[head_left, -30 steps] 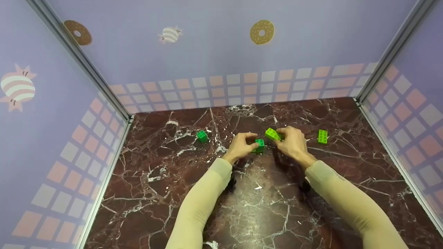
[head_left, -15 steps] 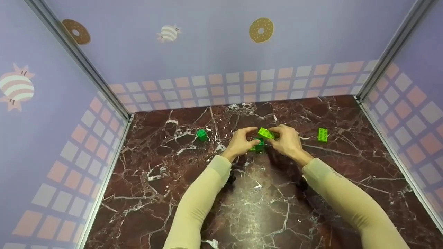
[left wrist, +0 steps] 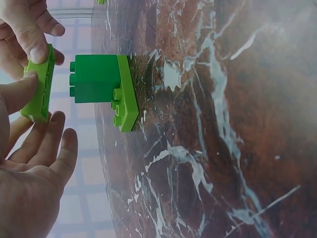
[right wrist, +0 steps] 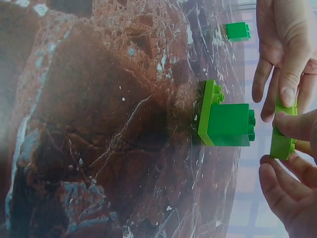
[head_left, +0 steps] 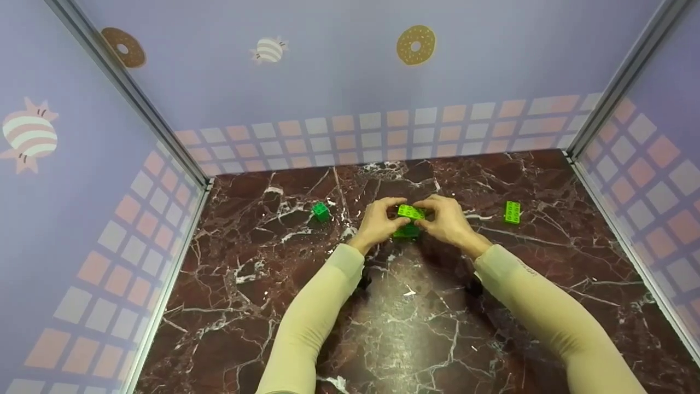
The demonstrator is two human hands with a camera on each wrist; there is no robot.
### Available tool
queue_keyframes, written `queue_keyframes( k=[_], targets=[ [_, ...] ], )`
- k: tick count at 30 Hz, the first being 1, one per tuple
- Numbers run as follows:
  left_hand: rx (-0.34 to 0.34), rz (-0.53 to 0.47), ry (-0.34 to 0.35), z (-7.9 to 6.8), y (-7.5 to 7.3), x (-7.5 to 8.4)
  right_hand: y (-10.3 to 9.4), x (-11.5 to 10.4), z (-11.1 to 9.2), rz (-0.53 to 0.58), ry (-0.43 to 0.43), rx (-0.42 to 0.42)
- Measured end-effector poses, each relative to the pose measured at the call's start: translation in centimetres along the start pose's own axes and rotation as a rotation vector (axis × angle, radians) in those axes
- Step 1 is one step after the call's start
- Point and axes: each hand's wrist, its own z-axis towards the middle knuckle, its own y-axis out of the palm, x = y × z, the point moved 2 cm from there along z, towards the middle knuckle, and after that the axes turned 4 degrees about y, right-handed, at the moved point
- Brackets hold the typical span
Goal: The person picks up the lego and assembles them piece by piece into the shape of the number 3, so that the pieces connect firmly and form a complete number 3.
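A light-green toy building brick (head_left: 410,212) is held in the air between both hands. My left hand (head_left: 377,225) has its thumb on one end of the brick's near side, fingers around the far side. The right hand (head_left: 447,221) pinches the other end. Just below, and apart from it, stands a dark-green brick (left wrist: 97,78) on a flatter light-green brick (right wrist: 205,116). The dark one covers part of that base, leaving several studs bare at one end. In both wrist views the held brick is level above the dark brick's studs.
A small dark-green brick (head_left: 320,211) lies to the left on the dark red marbled tabletop (head_left: 404,328). Off to the right is a light-green brick (head_left: 512,212). Patterned purple panels (head_left: 339,76) wall in the back and both sides.
My right hand has brought the light-green brick leftward, over the dark-green one. The left hand has left the lower bricks and taken hold of the carried brick's left end.
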Motion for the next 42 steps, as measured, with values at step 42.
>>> queue_keyframes(
  k=[42],
  targets=[
    [0.077,-0.124,-0.06,-1.3,1.2,-1.8,1.5,1.9,-0.1,0.156,0.069,-0.081]
  ],
)
